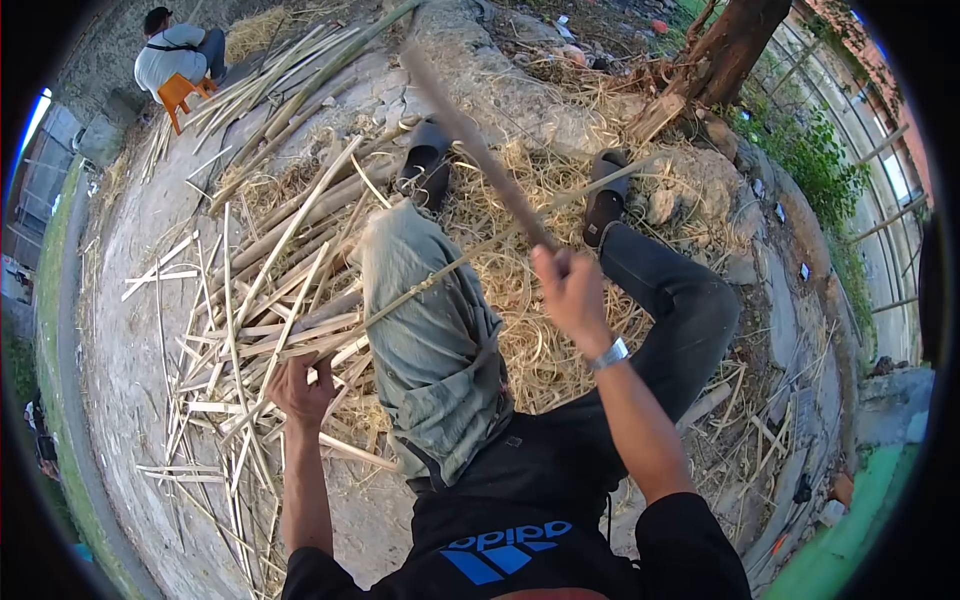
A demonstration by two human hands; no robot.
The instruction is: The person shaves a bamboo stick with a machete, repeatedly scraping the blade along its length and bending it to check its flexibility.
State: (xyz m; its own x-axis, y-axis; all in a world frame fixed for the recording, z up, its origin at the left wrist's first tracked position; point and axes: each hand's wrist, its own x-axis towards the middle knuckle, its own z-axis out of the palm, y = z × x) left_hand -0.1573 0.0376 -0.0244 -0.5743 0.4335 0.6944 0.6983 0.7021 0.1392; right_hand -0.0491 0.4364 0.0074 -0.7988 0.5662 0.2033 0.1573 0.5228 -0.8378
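Observation:
My right hand (572,298), with a watch on its wrist, is closed round the grip of a long, brown, machete-like blade (470,140). The blade points up and away to the left, raised over the ground. My left hand (302,392) pinches one end of a thin bamboo strip (480,247). That strip runs across my left leg and on past my right foot. A grey-green cloth (415,330) drapes over the left knee and thigh beneath it.
Split bamboo strips and poles (300,235) lie piled on my left. Curly shavings (530,340) cover the ground between my legs. A tree trunk (735,50) rises at the far right. Another person (175,55) sits on an orange chair (180,97) at the far left.

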